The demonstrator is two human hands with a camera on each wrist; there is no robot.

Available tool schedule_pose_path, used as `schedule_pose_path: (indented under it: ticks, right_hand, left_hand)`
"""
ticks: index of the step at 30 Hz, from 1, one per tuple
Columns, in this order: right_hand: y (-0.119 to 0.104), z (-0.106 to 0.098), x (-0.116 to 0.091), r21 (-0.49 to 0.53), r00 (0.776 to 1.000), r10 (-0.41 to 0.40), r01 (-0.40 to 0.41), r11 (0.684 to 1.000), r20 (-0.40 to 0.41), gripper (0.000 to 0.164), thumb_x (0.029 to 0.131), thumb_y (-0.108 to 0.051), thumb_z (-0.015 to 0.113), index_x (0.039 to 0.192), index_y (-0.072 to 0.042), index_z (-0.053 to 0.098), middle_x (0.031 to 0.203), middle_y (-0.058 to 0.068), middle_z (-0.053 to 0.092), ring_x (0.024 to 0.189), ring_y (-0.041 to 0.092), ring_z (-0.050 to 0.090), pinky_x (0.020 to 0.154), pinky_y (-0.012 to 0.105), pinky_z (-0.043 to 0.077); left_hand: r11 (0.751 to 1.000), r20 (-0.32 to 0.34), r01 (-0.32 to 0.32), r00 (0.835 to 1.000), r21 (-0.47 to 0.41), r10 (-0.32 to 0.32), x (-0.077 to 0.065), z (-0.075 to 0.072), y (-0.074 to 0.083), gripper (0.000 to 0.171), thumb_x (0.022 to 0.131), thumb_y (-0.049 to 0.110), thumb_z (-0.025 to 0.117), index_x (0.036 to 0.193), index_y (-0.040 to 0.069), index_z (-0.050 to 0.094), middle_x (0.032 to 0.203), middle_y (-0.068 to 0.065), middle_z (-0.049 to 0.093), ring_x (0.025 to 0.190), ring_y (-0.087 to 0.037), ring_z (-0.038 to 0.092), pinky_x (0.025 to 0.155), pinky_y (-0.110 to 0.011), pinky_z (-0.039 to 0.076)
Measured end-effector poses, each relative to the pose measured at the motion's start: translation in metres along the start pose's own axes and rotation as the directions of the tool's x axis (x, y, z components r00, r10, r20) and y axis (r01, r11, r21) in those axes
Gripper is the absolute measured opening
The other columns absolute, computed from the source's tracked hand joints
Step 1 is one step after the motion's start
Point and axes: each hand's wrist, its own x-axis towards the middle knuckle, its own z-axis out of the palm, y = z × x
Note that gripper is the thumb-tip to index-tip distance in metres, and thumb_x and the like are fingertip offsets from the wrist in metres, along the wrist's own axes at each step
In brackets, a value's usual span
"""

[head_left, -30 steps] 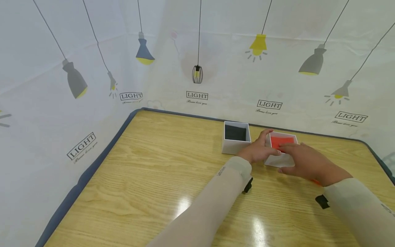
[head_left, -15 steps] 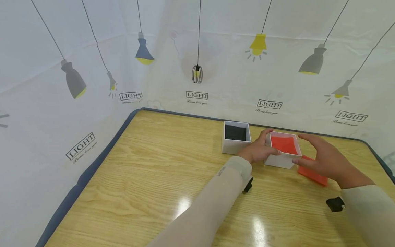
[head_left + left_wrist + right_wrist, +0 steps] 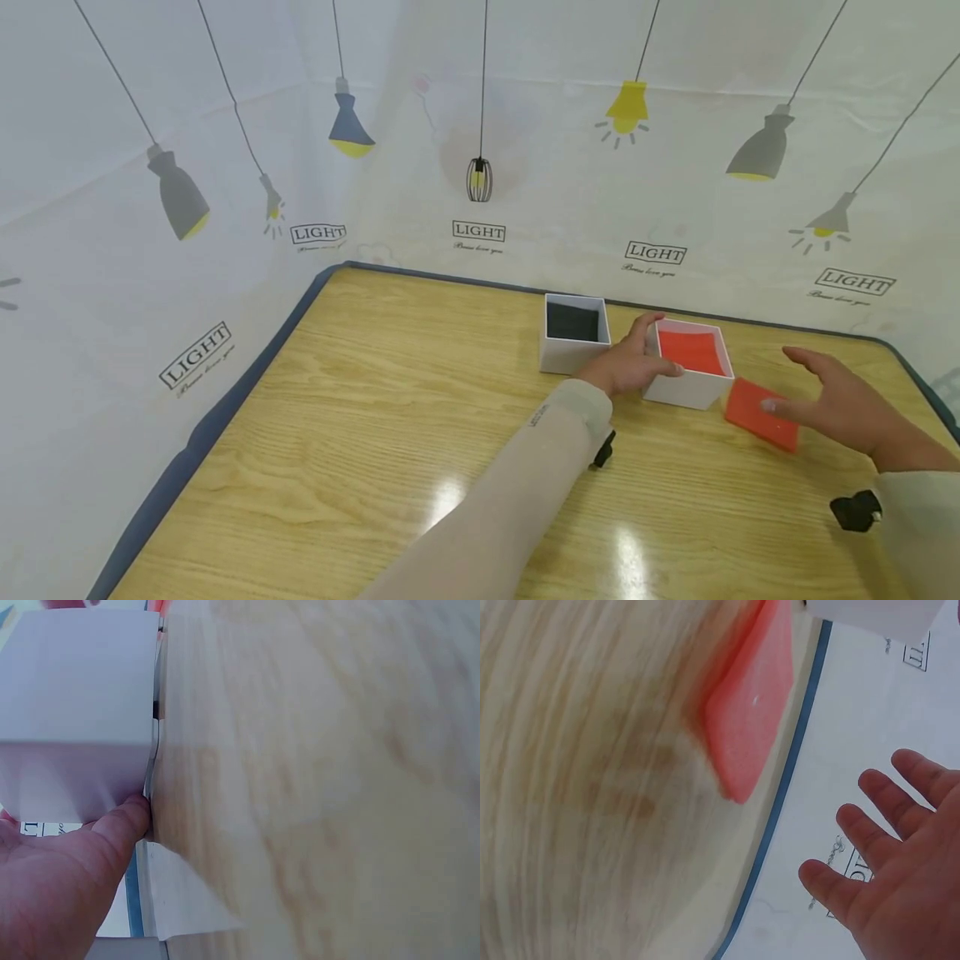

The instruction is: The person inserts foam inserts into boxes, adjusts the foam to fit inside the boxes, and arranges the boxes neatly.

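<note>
A white open-topped box (image 3: 679, 392) with a red square piece (image 3: 690, 353) inside stands toward the back right of the table. My left hand (image 3: 630, 365) grips this box at its left side, the thumb along the front rim and a finger at the back corner. In the left wrist view, the same hand (image 3: 71, 877) lies against the box wall (image 3: 79, 682). A second flat red square piece (image 3: 759, 421) lies on the table at the box's right. My right hand (image 3: 851, 408) is raised beside it with fingers spread, holding nothing; its thumb overlaps the piece in the head view.
Another white box (image 3: 573, 357), with a black piece (image 3: 573, 322) inside, stands just left of my left hand. The wooden table (image 3: 337, 433) ends in a dark blue edge at a white curtain (image 3: 555, 192) printed with lamps.
My right hand has drawn back from over the box, to the right, uncovering the red piece inside and the one on the table. My left hand stays on the box.
</note>
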Motion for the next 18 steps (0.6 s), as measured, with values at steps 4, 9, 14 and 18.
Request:
schedule_pose_path:
  ticks: [4,9,14,18]
  right_hand:
    - [0.007,0.000,0.000,-0.026,0.999,0.031,-0.030,0.999,0.029,0.110,0.094,-0.050,0.077,0.159,0.016,0.018,0.157,0.047,0.024,0.138,0.069,0.026,0.101,0.082,0.030]
    - [0.017,0.002,-0.001,-0.038,0.994,0.069,-0.066,0.997,0.086,0.108,0.094,-0.054,0.075,0.156,0.018,0.024,0.153,0.049,0.025,0.134,0.069,0.027,0.100,0.083,0.033]
    - [0.026,0.006,-0.001,-0.056,0.982,0.096,-0.088,0.995,0.162,0.108,0.092,-0.054,0.076,0.153,0.020,0.026,0.150,0.051,0.025,0.131,0.069,0.027,0.099,0.083,0.036]
    - [0.030,0.009,-0.002,-0.084,0.978,0.095,-0.080,0.993,0.188,0.109,0.090,-0.052,0.079,0.148,0.025,0.028,0.145,0.052,0.029,0.129,0.068,0.030,0.099,0.082,0.037]
  left_hand:
    - [1.000,0.003,0.003,1.000,0.000,-0.003,-0.001,-0.001,0.000,0.085,0.091,0.038,0.078,0.156,0.058,0.027,0.164,0.007,0.042,0.142,-0.015,0.048,0.120,-0.044,0.039]
    - [1.000,0.011,0.002,1.000,-0.005,-0.002,-0.001,-0.002,0.000,0.085,0.091,0.037,0.078,0.155,0.058,0.027,0.163,0.006,0.043,0.143,-0.014,0.047,0.120,-0.043,0.038]
    - [1.000,0.011,0.003,1.000,0.010,-0.003,0.000,-0.001,0.000,0.087,0.091,0.039,0.078,0.157,0.058,0.025,0.164,0.008,0.042,0.144,-0.013,0.046,0.120,-0.043,0.038]
    - [1.000,0.013,0.004,1.000,0.012,-0.004,0.000,-0.001,0.000,0.088,0.090,0.040,0.079,0.157,0.059,0.025,0.165,0.009,0.040,0.144,-0.013,0.045,0.120,-0.044,0.038]
